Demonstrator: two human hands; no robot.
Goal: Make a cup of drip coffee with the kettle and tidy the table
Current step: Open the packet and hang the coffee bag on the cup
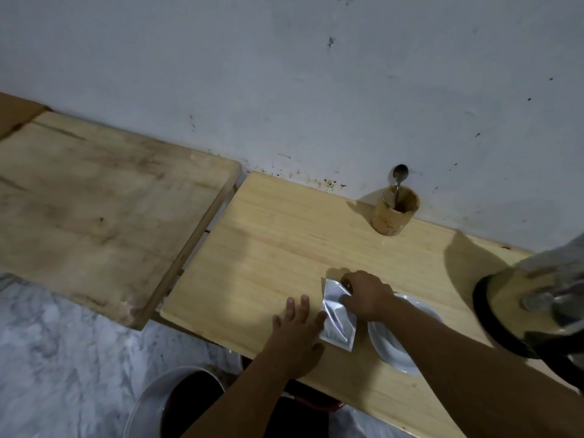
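A silver foil coffee packet lies on the light wooden table beside a white saucer. My right hand pinches the packet's top corner. My left hand lies flat on the table with fingers spread, its edge touching the packet's left side. A steel kettle with a black base stands at the right edge of the view. At the back by the wall stands a stained brown cup with a spoon in it.
A second, worn wooden table adjoins on the left with a narrow gap between. A round bin with a dark inside sits on the marble floor below the table's front edge. The stained wall runs behind.
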